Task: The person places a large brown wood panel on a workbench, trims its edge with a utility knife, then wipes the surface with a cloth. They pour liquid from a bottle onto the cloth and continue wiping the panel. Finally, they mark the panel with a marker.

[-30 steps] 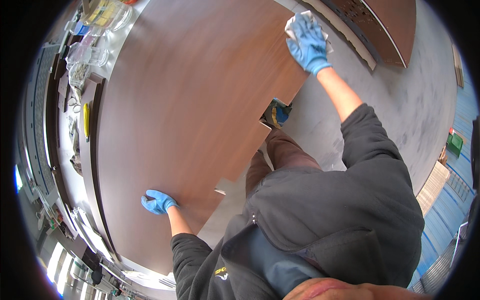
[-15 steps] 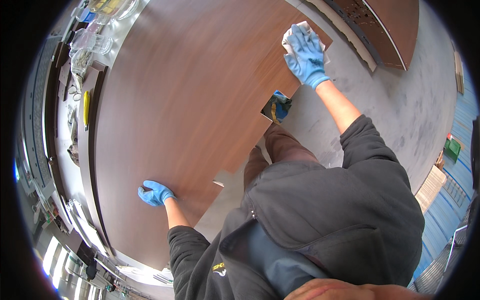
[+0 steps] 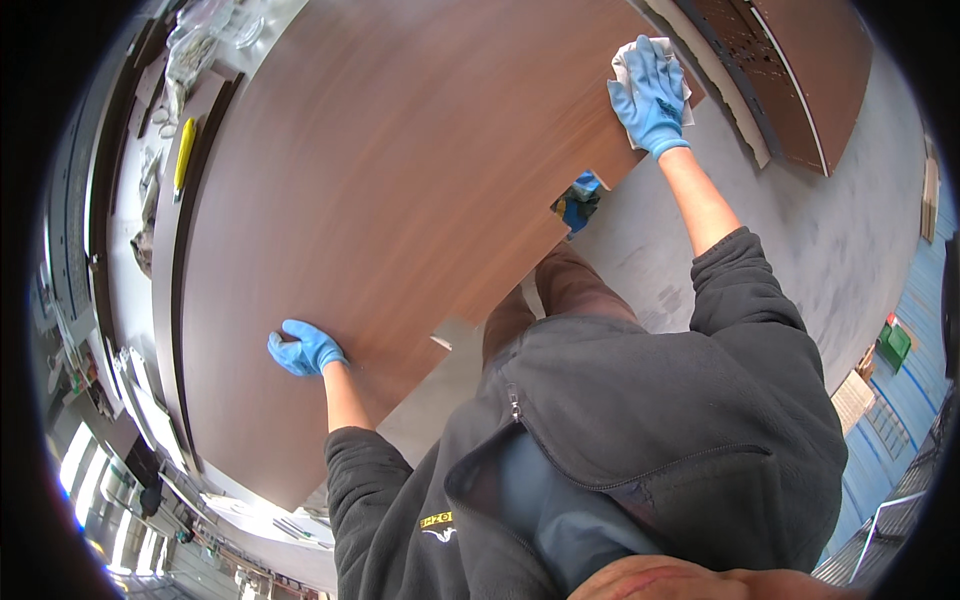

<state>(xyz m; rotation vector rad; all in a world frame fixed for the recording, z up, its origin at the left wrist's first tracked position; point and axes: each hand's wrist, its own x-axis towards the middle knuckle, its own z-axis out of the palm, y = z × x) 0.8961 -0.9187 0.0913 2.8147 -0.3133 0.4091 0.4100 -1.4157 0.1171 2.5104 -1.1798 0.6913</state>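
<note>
A large brown wood-grain panel (image 3: 400, 180) lies flat before me, with cut-outs along its near right edge. At its far right end, my right hand (image 3: 652, 98), in a blue glove, presses a folded white cloth (image 3: 622, 72) onto the surface. Much of the cloth is hidden under the palm and fingers. My left hand (image 3: 306, 349), also gloved in blue, rests on the left part of the panel with fingers loosely bent and apart, holding nothing.
A yellow utility knife (image 3: 184, 155) lies on a dark-edged strip (image 3: 172, 260) beyond the panel. Crumpled clear plastic (image 3: 190, 55) sits at upper left. Dark brown boards (image 3: 800, 90) stand at upper right. A green object (image 3: 893, 343) is on the far right.
The view has shifted slightly, moving the panel's corner rightward in the picture. My right hand stays near that corner with the cloth, a little farther from me. My left hand remains on the panel.
</note>
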